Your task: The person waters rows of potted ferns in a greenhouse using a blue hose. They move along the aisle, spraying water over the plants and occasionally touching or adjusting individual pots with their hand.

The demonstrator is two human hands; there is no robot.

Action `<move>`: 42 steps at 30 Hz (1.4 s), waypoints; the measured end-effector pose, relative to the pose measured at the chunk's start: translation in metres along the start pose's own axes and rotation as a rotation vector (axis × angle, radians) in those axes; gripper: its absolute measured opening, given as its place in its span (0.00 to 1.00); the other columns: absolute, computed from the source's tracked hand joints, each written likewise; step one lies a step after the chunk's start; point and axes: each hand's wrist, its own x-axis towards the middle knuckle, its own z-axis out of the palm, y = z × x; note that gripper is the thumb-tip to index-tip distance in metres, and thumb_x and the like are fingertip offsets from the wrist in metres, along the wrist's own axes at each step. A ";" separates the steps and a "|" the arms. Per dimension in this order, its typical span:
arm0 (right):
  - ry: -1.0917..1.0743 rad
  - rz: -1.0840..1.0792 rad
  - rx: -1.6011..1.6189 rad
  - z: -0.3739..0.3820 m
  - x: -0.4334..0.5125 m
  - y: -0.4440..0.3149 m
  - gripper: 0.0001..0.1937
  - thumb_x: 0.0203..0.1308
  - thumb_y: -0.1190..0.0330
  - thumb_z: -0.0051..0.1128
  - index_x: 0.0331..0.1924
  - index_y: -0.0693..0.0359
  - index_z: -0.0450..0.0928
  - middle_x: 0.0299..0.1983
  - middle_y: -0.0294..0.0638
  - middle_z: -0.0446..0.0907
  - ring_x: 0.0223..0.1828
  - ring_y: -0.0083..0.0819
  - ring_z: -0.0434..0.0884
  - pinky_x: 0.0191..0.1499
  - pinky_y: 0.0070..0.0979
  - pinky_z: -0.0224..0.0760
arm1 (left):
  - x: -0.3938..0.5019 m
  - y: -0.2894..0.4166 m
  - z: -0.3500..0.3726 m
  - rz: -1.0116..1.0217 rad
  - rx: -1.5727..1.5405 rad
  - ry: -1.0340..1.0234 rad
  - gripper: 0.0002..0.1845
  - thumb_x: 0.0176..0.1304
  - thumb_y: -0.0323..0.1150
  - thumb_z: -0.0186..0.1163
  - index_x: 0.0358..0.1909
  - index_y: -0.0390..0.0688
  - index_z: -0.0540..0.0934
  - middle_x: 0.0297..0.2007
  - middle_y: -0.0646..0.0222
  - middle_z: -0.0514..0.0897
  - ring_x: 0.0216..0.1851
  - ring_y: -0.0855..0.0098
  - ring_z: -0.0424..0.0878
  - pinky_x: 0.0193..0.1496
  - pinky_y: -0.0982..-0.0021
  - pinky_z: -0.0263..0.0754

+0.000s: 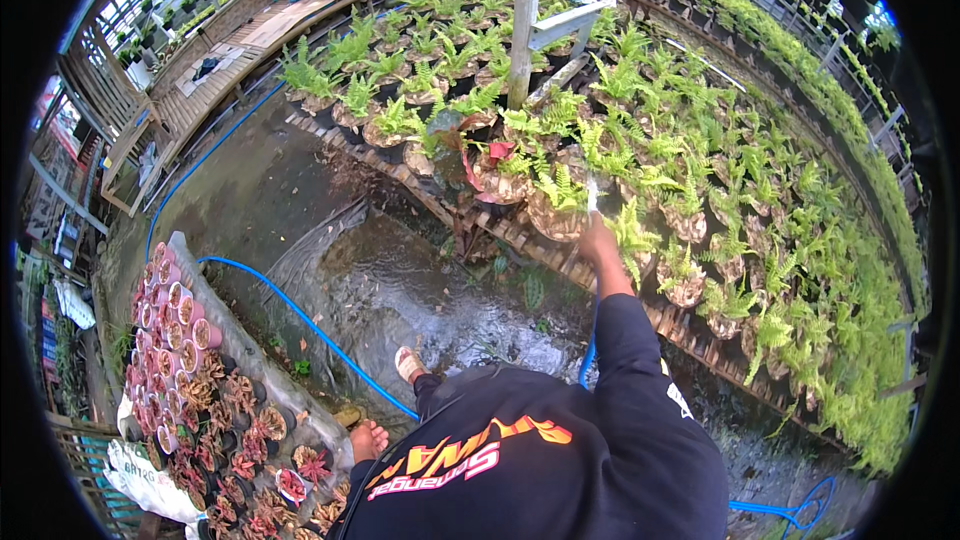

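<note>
My right hand (598, 240) is closed around the end of a blue hose (590, 352), which hangs down below the wrist. White water sprays from the hand onto potted ferns (559, 187) on the slatted bench. Beside my body, low on the left, my left hand (369, 436) hangs with curled fingers near small potted red-leaved plants (311, 463); whether it is fully closed is unclear, and nothing shows in it. A plant with red leaves (501, 151) stands among the ferns at the bench's near edge.
A wooden post (525, 22) rises through the fern bench. Wet ground (397, 292) lies before me, crossed by a blue hose (300, 315). Pink pots (180, 315) crowd the left side behind a low grey ledge (247, 360). A bamboo bench (225, 67) stands at upper left.
</note>
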 end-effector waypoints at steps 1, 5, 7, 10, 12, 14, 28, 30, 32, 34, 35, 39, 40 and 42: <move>0.007 0.031 0.005 0.002 0.000 0.004 0.27 0.62 0.68 0.43 0.68 0.55 0.62 0.47 0.64 0.80 0.51 0.59 0.79 0.54 0.46 0.71 | -0.002 -0.002 0.001 0.011 0.015 0.040 0.15 0.69 0.46 0.50 0.45 0.45 0.74 0.31 0.65 0.81 0.26 0.67 0.82 0.26 0.64 0.75; -0.019 0.140 -0.007 -0.007 0.002 0.027 0.33 0.58 0.73 0.45 0.72 0.57 0.56 0.50 0.66 0.78 0.54 0.57 0.79 0.58 0.43 0.72 | -0.009 -0.002 0.008 -0.013 0.155 0.167 0.15 0.69 0.46 0.49 0.43 0.45 0.74 0.27 0.66 0.81 0.24 0.67 0.81 0.26 0.65 0.76; 0.016 0.186 0.004 -0.014 -0.001 0.042 0.32 0.59 0.71 0.45 0.71 0.55 0.57 0.50 0.64 0.79 0.54 0.57 0.79 0.58 0.43 0.71 | -0.014 0.000 0.006 0.014 0.276 0.167 0.14 0.69 0.45 0.49 0.40 0.45 0.73 0.24 0.68 0.80 0.22 0.68 0.80 0.24 0.67 0.75; 0.056 0.268 0.018 -0.027 -0.006 0.059 0.32 0.59 0.66 0.48 0.70 0.50 0.59 0.53 0.63 0.78 0.57 0.56 0.77 0.59 0.43 0.70 | -0.019 0.002 0.005 0.030 0.094 0.080 0.11 0.69 0.44 0.49 0.36 0.46 0.71 0.19 0.70 0.76 0.19 0.70 0.79 0.21 0.70 0.74; 0.024 0.273 0.014 -0.035 -0.009 0.063 0.32 0.59 0.65 0.49 0.71 0.48 0.58 0.53 0.61 0.78 0.57 0.55 0.77 0.60 0.43 0.69 | -0.023 0.005 0.006 0.037 0.122 0.097 0.11 0.69 0.43 0.50 0.37 0.46 0.71 0.19 0.70 0.76 0.19 0.70 0.79 0.20 0.70 0.73; 0.017 0.284 0.002 -0.043 -0.014 0.063 0.33 0.59 0.62 0.50 0.71 0.45 0.58 0.55 0.58 0.78 0.58 0.53 0.78 0.61 0.42 0.69 | -0.024 0.011 0.010 0.046 0.229 0.154 0.11 0.69 0.42 0.50 0.40 0.45 0.72 0.21 0.69 0.77 0.20 0.70 0.79 0.20 0.70 0.73; 0.003 0.254 0.003 -0.046 -0.019 0.066 0.30 0.62 0.61 0.50 0.70 0.49 0.60 0.55 0.61 0.78 0.58 0.55 0.76 0.60 0.43 0.68 | 0.019 0.008 0.002 0.012 -0.008 0.036 0.14 0.68 0.42 0.51 0.46 0.43 0.73 0.29 0.66 0.81 0.22 0.68 0.80 0.21 0.68 0.74; 0.014 0.248 0.013 -0.043 -0.017 0.069 0.30 0.62 0.62 0.50 0.70 0.49 0.60 0.55 0.61 0.77 0.58 0.55 0.76 0.60 0.43 0.68 | 0.009 0.007 0.004 0.033 0.115 0.089 0.14 0.68 0.42 0.51 0.45 0.43 0.73 0.29 0.66 0.81 0.22 0.68 0.80 0.21 0.67 0.73; 0.005 0.228 0.017 -0.041 -0.016 0.069 0.30 0.62 0.62 0.51 0.70 0.49 0.60 0.55 0.61 0.77 0.59 0.55 0.76 0.61 0.43 0.68 | -0.004 0.007 0.004 0.068 0.257 0.067 0.14 0.68 0.43 0.51 0.45 0.43 0.73 0.28 0.67 0.81 0.22 0.69 0.81 0.21 0.67 0.73; 0.007 0.220 0.017 -0.042 -0.016 0.068 0.31 0.61 0.63 0.50 0.70 0.49 0.60 0.54 0.61 0.78 0.58 0.55 0.77 0.60 0.43 0.68 | -0.014 0.005 0.005 0.104 0.399 0.046 0.15 0.68 0.44 0.50 0.45 0.44 0.73 0.28 0.67 0.81 0.22 0.69 0.81 0.21 0.67 0.72; 0.011 0.215 0.018 -0.043 -0.017 0.066 0.31 0.61 0.64 0.50 0.70 0.49 0.60 0.54 0.61 0.78 0.57 0.55 0.77 0.60 0.43 0.69 | -0.018 0.004 0.005 0.105 0.464 0.081 0.15 0.67 0.44 0.50 0.45 0.44 0.73 0.28 0.67 0.82 0.22 0.69 0.81 0.20 0.67 0.72; 0.049 0.214 0.061 -0.052 -0.021 0.055 0.31 0.58 0.70 0.47 0.70 0.51 0.60 0.50 0.63 0.79 0.54 0.58 0.79 0.57 0.44 0.71 | -0.022 0.000 0.007 0.034 0.201 0.099 0.16 0.66 0.44 0.51 0.46 0.44 0.73 0.29 0.67 0.82 0.22 0.69 0.81 0.20 0.67 0.72; 0.093 0.190 0.085 -0.055 -0.022 0.052 0.31 0.58 0.71 0.46 0.70 0.52 0.60 0.50 0.64 0.79 0.53 0.58 0.79 0.56 0.45 0.71 | -0.019 0.001 0.005 0.048 0.248 0.080 0.16 0.66 0.44 0.51 0.47 0.43 0.73 0.29 0.67 0.82 0.22 0.69 0.81 0.21 0.67 0.72; 0.186 0.174 0.135 -0.061 -0.021 0.046 0.32 0.57 0.74 0.43 0.69 0.54 0.60 0.48 0.66 0.79 0.52 0.60 0.79 0.54 0.46 0.71 | -0.012 0.002 0.001 0.047 0.258 0.099 0.16 0.66 0.43 0.52 0.47 0.43 0.73 0.29 0.66 0.82 0.22 0.69 0.81 0.21 0.67 0.73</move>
